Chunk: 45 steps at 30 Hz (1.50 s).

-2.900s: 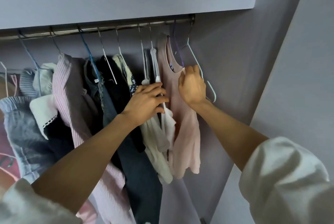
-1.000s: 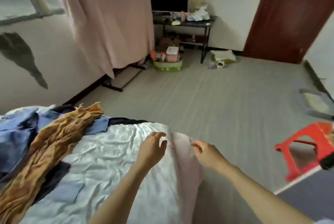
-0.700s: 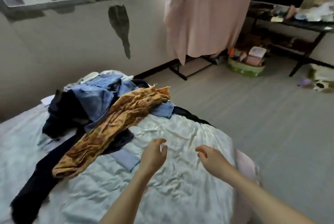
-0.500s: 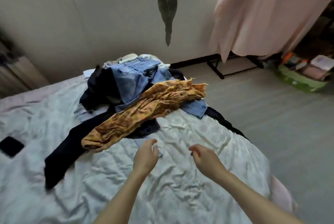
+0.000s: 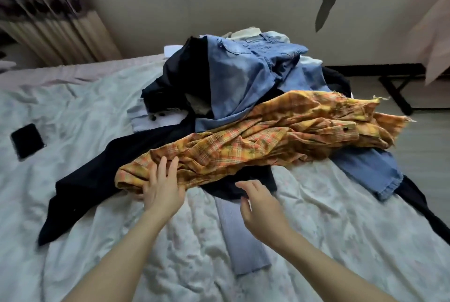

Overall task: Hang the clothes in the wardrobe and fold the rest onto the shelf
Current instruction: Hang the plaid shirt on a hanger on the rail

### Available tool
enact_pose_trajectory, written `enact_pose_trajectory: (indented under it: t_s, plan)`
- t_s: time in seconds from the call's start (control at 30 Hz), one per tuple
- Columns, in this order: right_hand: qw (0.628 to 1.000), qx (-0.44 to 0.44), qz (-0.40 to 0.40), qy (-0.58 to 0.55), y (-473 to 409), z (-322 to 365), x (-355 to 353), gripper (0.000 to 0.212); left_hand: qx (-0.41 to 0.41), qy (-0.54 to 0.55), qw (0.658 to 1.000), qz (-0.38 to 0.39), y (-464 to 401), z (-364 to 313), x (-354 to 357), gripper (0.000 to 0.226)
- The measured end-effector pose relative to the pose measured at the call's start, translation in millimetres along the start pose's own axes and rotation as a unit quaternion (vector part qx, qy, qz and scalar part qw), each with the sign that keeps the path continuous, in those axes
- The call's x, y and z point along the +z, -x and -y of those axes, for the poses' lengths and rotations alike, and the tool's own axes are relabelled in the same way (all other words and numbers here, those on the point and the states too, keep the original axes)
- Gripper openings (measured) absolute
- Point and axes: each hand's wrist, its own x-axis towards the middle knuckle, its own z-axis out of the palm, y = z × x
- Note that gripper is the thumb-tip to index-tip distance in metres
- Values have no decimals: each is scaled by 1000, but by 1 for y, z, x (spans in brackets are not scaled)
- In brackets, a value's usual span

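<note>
A heap of clothes lies on the bed point(image 5: 73, 97). An orange and yellow plaid shirt point(image 5: 263, 141) stretches across its front. Blue jeans point(image 5: 246, 75) lie on top at the back, over a dark navy garment point(image 5: 97, 175). A pale blue striped piece point(image 5: 241, 236) sticks out toward me. My left hand point(image 5: 163, 184) lies with straight fingers on the near end of the plaid shirt, its thumb beneath the edge. My right hand point(image 5: 260, 204) hovers just to the right, fingers loosely bent, holding nothing, above the striped piece and the navy garment.
A black phone point(image 5: 26, 141) lies on the pale sheet at the left. Striped curtains point(image 5: 48, 24) hang at the back left. At the right edge hangs a pink cloth point(image 5: 435, 43) above a black rack foot point(image 5: 397, 92) on the grey floor.
I turned from the wardrobe to the bed. Over the last second both hands moved forward to the heap, and my left hand has come down onto the plaid shirt.
</note>
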Motion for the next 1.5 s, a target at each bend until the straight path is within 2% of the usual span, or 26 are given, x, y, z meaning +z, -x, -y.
enact_pose_trajectory:
  t_s: [0.13,0.2,0.23,0.3,0.37,0.47,0.57,0.63,0.67,0.73,0.8,0.87,0.93,1.0,1.07,1.17,1.23,1.33,1.43,1.5]
  plan:
    - [1000,-5,-1,4,-21,-25,33,41,-10,-58,998,15,-58,9,26,102]
    - [1000,5,-4,-8,-23,-33,40,42,-42,-53,997,40,-76,7,33,108]
    - [1000,8,-6,-15,-22,-36,42,42,-44,-65,996,37,-80,5,35,101]
    - [999,15,-4,-29,-18,-38,42,42,-7,-86,996,-36,-76,4,35,66]
    - [999,23,-5,-40,-13,-38,37,43,41,0,994,-105,-61,3,32,38]
    - [998,12,-16,-59,-5,-27,18,56,94,177,978,-52,-16,-11,10,31]
    - [998,-39,3,-54,2,-5,-9,82,199,238,950,-11,35,-30,-17,31]
    - [997,-61,20,-37,9,12,-33,89,258,298,919,13,68,-49,-40,23]
    - [997,-65,33,-26,16,21,-47,85,273,326,905,23,83,-59,-53,19]
    - [997,-64,43,-1,38,37,-79,60,298,354,886,34,112,-80,-77,19]
    - [997,-65,50,-4,64,44,-107,30,295,363,883,40,133,-97,-90,15]
    - [998,-14,54,18,102,45,-136,15,269,380,883,50,154,-116,-102,7]
    - [998,60,15,26,152,46,-169,15,287,385,873,83,182,-142,-119,28]
    - [991,123,-55,-9,202,45,-199,15,339,377,848,155,214,-166,-131,52]
    - [971,182,-146,-40,258,50,-233,15,407,362,804,238,253,-191,-142,71]
    - [922,263,-261,-114,336,64,-286,12,501,304,771,251,307,-231,-150,85]
    - [889,302,-317,-132,389,74,-314,11,514,321,750,265,342,-261,-155,67]
    - [849,344,-375,-146,464,86,-342,13,546,329,717,282,394,-306,-169,19]
    - [803,380,-435,-149,542,96,-356,15,556,339,680,336,453,-347,-185,13]
    - [768,412,-464,-154,604,108,-361,19,551,337,643,410,505,-371,-199,15]
